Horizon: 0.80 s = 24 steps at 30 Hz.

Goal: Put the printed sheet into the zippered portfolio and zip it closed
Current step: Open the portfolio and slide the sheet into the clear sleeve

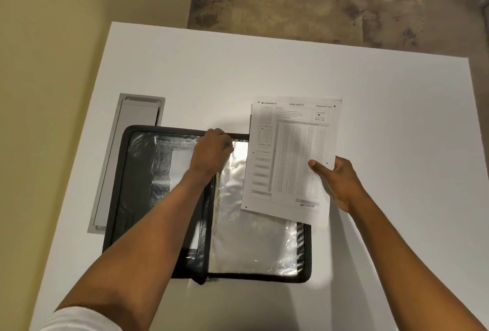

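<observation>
The black zippered portfolio (137,171) lies spread open on the white table, showing clear plastic sleeves (251,240) on its right half. My left hand (211,152) rests at the portfolio's top edge near the spine, fingers curled on the top of a plastic sleeve. The printed sheet (291,156), an OMR form, hangs just above the portfolio's right side, overlapping its right edge. My right hand (336,182) pinches the sheet by its right edge, thumb on top.
A grey cable-tray cover (111,171) is set into the white table (383,119) just left of the portfolio. A yellowish wall borders the table on the left; mottled brown floor lies beyond the far edge.
</observation>
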Motion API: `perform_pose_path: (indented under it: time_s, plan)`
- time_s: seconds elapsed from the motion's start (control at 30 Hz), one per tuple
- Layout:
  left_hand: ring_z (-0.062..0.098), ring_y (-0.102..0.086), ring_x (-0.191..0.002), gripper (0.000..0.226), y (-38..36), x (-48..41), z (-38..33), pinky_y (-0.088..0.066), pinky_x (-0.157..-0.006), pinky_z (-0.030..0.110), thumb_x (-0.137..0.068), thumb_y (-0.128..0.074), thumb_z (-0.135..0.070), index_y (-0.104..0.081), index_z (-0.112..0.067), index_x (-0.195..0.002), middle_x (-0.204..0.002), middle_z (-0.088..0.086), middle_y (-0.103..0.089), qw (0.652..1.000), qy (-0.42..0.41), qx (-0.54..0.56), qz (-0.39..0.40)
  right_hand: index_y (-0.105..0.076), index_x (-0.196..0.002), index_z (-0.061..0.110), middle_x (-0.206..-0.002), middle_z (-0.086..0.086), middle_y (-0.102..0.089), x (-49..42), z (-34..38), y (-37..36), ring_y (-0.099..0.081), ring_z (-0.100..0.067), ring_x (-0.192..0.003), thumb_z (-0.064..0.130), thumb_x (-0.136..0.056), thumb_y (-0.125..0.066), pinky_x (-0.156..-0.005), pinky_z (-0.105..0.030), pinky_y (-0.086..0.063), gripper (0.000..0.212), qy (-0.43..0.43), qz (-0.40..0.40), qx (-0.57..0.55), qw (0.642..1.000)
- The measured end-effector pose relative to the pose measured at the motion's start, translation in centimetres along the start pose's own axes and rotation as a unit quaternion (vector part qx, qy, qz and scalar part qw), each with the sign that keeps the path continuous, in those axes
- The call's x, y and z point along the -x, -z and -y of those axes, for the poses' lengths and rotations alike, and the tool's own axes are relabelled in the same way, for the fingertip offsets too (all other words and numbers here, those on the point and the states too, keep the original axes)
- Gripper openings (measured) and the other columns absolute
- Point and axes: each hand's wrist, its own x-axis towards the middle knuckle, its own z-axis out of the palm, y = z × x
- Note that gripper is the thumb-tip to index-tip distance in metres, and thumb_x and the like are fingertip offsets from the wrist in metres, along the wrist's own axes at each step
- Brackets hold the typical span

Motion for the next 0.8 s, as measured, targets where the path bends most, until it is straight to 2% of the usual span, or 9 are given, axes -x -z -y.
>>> perform_pose_path:
  time_s: [0.13,0.2,0.3,0.4,0.47,0.57,0.67,0.8]
  plan:
    - [0.016,-0.056,-0.089,0.001,0.5,-0.4,0.3,-0.05,-0.081,0.039,-0.085,-0.069,-0.018,-0.07,-0.017,-0.086,-0.088,-0.006,-0.065,1.0,-0.022,-0.001,0.021,-0.069,-0.124,0.013,-0.118,0.001,-0.077,0.3,0.3,0.6,-0.073,-0.017,-0.11,0.018,-0.091,-0.076,-0.105,-0.041,-0.052,0.034,0.004,-0.006,0.006,1.0]
    - [0.018,-0.059,-0.08,0.005,1.0,-0.6,0.1,-0.051,-0.078,0.039,-0.082,-0.07,-0.016,-0.068,-0.017,-0.087,-0.08,-0.005,-0.066,0.999,-0.036,-0.008,0.039,-0.069,-0.126,0.014,-0.118,0.002,-0.077,0.4,0.7,0.9,-0.073,-0.017,-0.111,0.021,-0.091,-0.077,-0.106,-0.042,-0.052,0.037,0.012,-0.011,0.012,1.0]
    - [0.021,-0.062,-0.085,0.012,1.5,-1.2,-0.5,-0.048,-0.077,0.035,-0.082,-0.071,-0.017,-0.073,-0.016,-0.094,-0.087,0.0,-0.07,0.996,-0.042,-0.03,0.076,-0.07,-0.124,0.018,-0.116,0.006,-0.077,0.5,1.9,1.2,-0.073,-0.013,-0.108,0.02,-0.092,-0.076,-0.104,-0.039,-0.053,0.033,0.031,-0.022,0.017,0.999]
    - [0.019,-0.066,-0.081,0.012,1.7,-1.9,-0.8,-0.053,-0.074,0.034,-0.083,-0.065,-0.017,-0.076,-0.02,-0.081,-0.086,-0.004,-0.07,0.995,-0.007,-0.008,0.099,-0.071,-0.118,0.025,-0.107,0.013,-0.078,0.2,3.8,1.2,-0.073,-0.007,-0.104,0.018,-0.093,-0.075,-0.1,-0.031,-0.055,0.026,0.06,-0.035,0.028,0.997]
    - [0.012,-0.069,-0.075,0.016,1.8,-2.1,-0.9,-0.056,-0.069,0.03,-0.081,-0.063,-0.016,-0.076,-0.023,-0.076,-0.079,-0.008,-0.073,0.993,0.022,0.024,0.118,-0.069,-0.122,0.024,-0.109,0.014,-0.076,-0.1,5.3,1.0,-0.073,-0.007,-0.105,0.018,-0.094,-0.074,-0.097,-0.025,-0.056,0.03,0.087,-0.041,0.03,0.995]
    - [0.012,-0.071,-0.077,0.012,2.1,-2.2,-0.9,-0.055,-0.069,0.027,-0.083,-0.068,-0.015,-0.08,-0.019,-0.082,-0.078,-0.006,-0.076,0.99,0.02,0.048,0.13,-0.067,-0.129,0.018,-0.113,0.011,-0.074,-1.3,7.5,0.4,-0.073,-0.006,-0.104,0.019,-0.094,-0.074,-0.097,-0.027,-0.056,0.036,0.122,-0.053,0.043,0.99]
    - [0.008,-0.072,-0.08,0.013,2.3,-2.8,-0.4,-0.056,-0.076,0.026,-0.081,-0.074,-0.016,-0.083,-0.019,-0.09,-0.084,-0.007,-0.078,0.987,0.014,0.082,0.14,-0.069,-0.128,0.014,-0.113,0.007,-0.075,-3.3,9.9,-0.5,-0.073,-0.01,-0.105,0.02,-0.093,-0.075,-0.098,-0.032,-0.057,0.036,0.148,-0.055,0.054,0.986]
    - [0.006,-0.072,-0.08,0.012,2.8,-3.8,-0.1,-0.055,-0.076,0.025,-0.082,-0.08,-0.008,-0.084,-0.017,-0.088,-0.083,-0.005,-0.079,0.985,0.01,0.084,0.151,-0.067,-0.132,0.01,-0.113,0.005,-0.075,-6.2,13.1,-2.1,-0.073,-0.01,-0.103,0.019,-0.094,-0.074,-0.096,-0.03,-0.058,0.039,0.181,-0.036,0.07,0.98]
